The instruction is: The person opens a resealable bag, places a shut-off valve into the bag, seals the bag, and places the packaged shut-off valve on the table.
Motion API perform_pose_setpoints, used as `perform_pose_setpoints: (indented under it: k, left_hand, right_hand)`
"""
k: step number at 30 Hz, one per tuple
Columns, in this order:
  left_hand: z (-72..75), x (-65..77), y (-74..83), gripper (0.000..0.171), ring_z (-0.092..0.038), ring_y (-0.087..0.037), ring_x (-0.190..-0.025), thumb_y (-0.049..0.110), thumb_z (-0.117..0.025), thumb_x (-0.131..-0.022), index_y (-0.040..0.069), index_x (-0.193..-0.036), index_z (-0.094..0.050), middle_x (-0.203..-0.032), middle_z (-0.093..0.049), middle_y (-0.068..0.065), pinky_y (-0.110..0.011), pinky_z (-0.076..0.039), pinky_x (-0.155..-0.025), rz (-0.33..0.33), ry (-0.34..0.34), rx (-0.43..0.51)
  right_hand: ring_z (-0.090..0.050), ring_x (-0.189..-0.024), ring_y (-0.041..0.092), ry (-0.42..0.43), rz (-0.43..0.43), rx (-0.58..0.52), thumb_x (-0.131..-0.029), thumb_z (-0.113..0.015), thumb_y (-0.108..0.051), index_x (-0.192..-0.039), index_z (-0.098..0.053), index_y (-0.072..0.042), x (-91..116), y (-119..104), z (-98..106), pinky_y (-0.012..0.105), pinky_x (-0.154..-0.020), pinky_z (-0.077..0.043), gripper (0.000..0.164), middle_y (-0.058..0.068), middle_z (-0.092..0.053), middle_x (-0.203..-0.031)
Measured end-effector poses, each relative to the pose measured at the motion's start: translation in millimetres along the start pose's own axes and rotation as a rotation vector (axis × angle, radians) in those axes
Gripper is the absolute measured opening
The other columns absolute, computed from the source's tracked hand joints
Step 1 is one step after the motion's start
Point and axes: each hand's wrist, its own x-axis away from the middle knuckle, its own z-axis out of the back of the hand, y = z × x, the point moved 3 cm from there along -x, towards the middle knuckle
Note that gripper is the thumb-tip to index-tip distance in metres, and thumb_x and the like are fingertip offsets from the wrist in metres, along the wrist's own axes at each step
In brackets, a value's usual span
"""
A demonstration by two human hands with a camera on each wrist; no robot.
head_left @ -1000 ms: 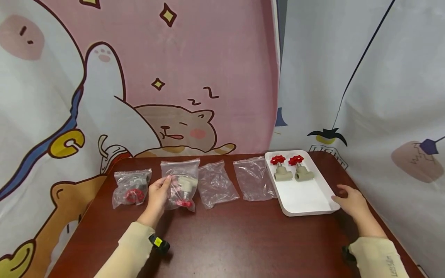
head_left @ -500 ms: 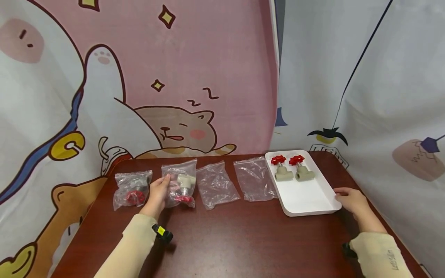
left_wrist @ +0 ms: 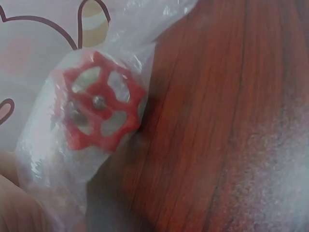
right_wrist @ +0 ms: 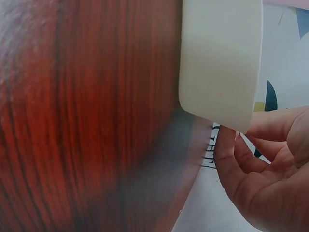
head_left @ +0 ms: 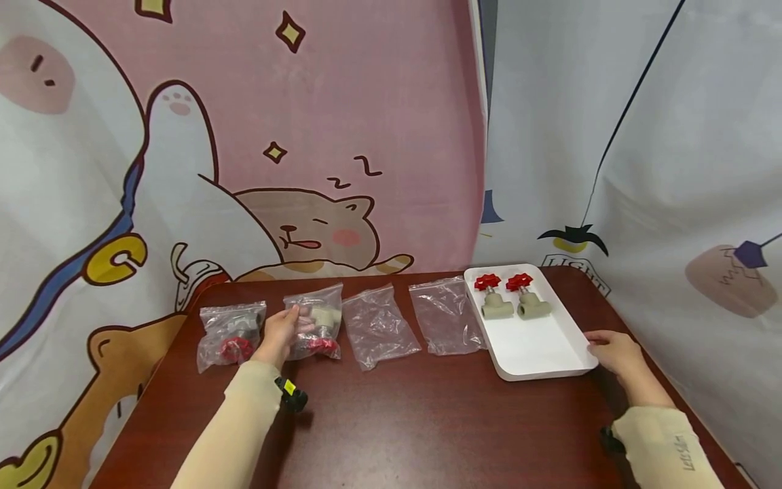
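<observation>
My left hand (head_left: 282,333) grips a clear zip bag (head_left: 332,299) by its left side, thumb in front and fingers showing through the plastic. Inside is a valve with a beige body (head_left: 324,317) and a red handwheel (left_wrist: 99,101), wheel end down. My right hand (head_left: 618,353) is at the right side of a white tray (head_left: 540,346); in the right wrist view its thumb and fingers (right_wrist: 227,150) pinch the tray's edge near a corner. Two unbagged valves (head_left: 497,307) with red handwheels lie side by side in the tray's far half.
Left of my left hand lies another zip bag (head_left: 210,333) with a red-wheeled valve in it. Two flat bags, one crumpled (head_left: 379,329) and one smoother (head_left: 444,319), lie between the held bag and the tray. A printed curtain (head_left: 415,170) hangs behind the brown table (head_left: 427,414).
My left hand has lowered the bagged valve slightly towards the table. My right hand's fingers have closed in on the tray's right edge. The tray stays in place.
</observation>
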Motion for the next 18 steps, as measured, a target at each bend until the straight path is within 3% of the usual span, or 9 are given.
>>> perform_pose_setpoints:
  k: [9,13,15,18]
  left_hand:
    - [-9.5,-6.6,0.0,0.042,-0.067,-0.008,-0.059,0.023,-0.041,-0.102,-0.013,-0.121,-0.053,-0.07,-0.069,-0.002,-0.02,-0.053,-0.055,-0.03,0.037,0.025]
    - [-5.2,-9.7,-3.3,0.041,-0.063,-0.005,-0.054,0.024,-0.045,-0.101,-0.009,-0.121,-0.056,-0.067,-0.068,0.0,-0.017,-0.048,-0.05,-0.018,0.113,-0.023]
    - [-1.4,-10.5,-5.0,0.041,-0.061,-0.004,-0.062,0.026,-0.047,-0.1,-0.008,-0.122,-0.057,-0.08,-0.069,-0.002,-0.016,-0.046,-0.053,-0.016,0.162,-0.078]
    - [3.5,-10.6,-7.7,0.043,-0.055,-0.012,-0.083,0.029,-0.048,-0.099,-0.006,-0.124,-0.056,-0.108,-0.063,-0.013,-0.02,-0.044,-0.065,0.004,0.198,-0.156]
  right_hand:
    - [-0.049,-0.095,0.048,0.01,0.006,0.029,-0.09,-0.051,-0.007,-0.12,-0.053,0.013,2.5,-2.2,-0.4,0.052,-0.075,-0.048,0.036,0.042,-0.044,-0.122]
    - [-0.049,-0.095,0.048,0.015,0.008,0.035,-0.09,-0.051,-0.007,-0.119,-0.053,0.013,1.7,-1.6,-1.2,0.052,-0.076,-0.048,0.035,0.042,-0.045,-0.121]
    - [-0.05,-0.094,0.047,0.017,0.01,0.041,-0.09,-0.052,-0.007,-0.119,-0.054,0.013,1.4,-1.7,-1.4,0.052,-0.076,-0.048,0.035,0.042,-0.046,-0.12]
    - [-0.05,-0.093,0.046,0.018,0.008,0.047,-0.09,-0.052,-0.006,-0.119,-0.053,0.013,1.7,-2.4,-1.2,0.052,-0.075,-0.048,0.035,0.041,-0.048,-0.118]
